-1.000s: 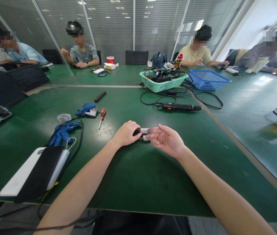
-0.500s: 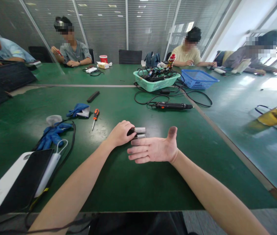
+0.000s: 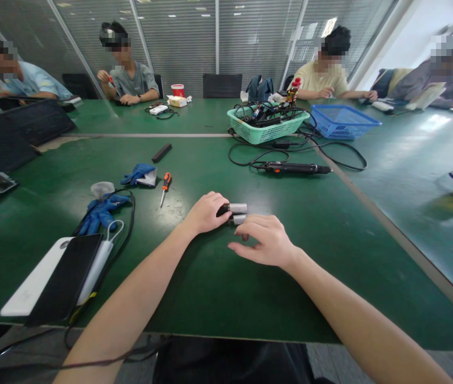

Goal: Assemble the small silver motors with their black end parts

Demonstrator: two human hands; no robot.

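On the green table my left hand (image 3: pixel 209 213) is closed round the dark end of a part with two silver cylinders. The upper silver cylinder (image 3: pixel 238 208) and the lower silver cylinder (image 3: pixel 239 219) stick out to the right, side by side. My fingers hide the rest of the part, so I cannot make out its kind. Just right of and nearer than the cylinders, my right hand (image 3: pixel 268 240) is palm down, fingers bent and thumb apart, with nothing visible in it. Its fingertips are close to the lower cylinder; whether they touch I cannot tell.
An orange-handled screwdriver (image 3: pixel 165 188) and blue gloves (image 3: pixel 102 214) lie to the left, near a black-and-white flat device (image 3: pixel 66 277) with cables. Beyond are a black electric screwdriver (image 3: pixel 296 168), a green basket (image 3: pixel 268 133) of tools and a blue basket (image 3: pixel 342 130). Several people sit around the table.
My right hand has turned from palm showing with straight fingers to palm down with bent fingers beside the cylinders. My left hand keeps its hold. The camera view has shifted slightly.
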